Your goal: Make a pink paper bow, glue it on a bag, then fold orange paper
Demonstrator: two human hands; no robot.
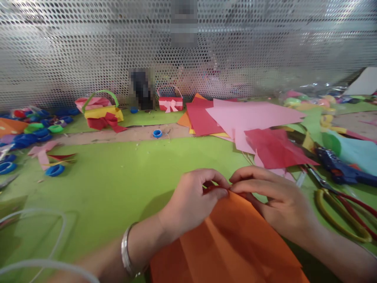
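A creased sheet of orange paper [226, 243] slants up from the lower edge of the view, its top edge raised between my hands. My left hand [196, 200] pinches that edge with thumb and forefinger. Close beside it, my right hand [275, 196] closes its fingers on the same edge from the right, the fingertips of both hands nearly touching. A silver bangle [126, 249] sits on my left wrist. Part of the paper is hidden behind my left hand and forearm.
Scissors [338, 200] and a blue glue gun [341, 167] lie at right. Pink paper [253, 114] and red paper [277, 147] are piled behind my right hand. Small paper baskets [104, 114] stand by the perforated metal panel [88, 51]. Blue rings [54, 170] and a white tube [59, 232] are at left.
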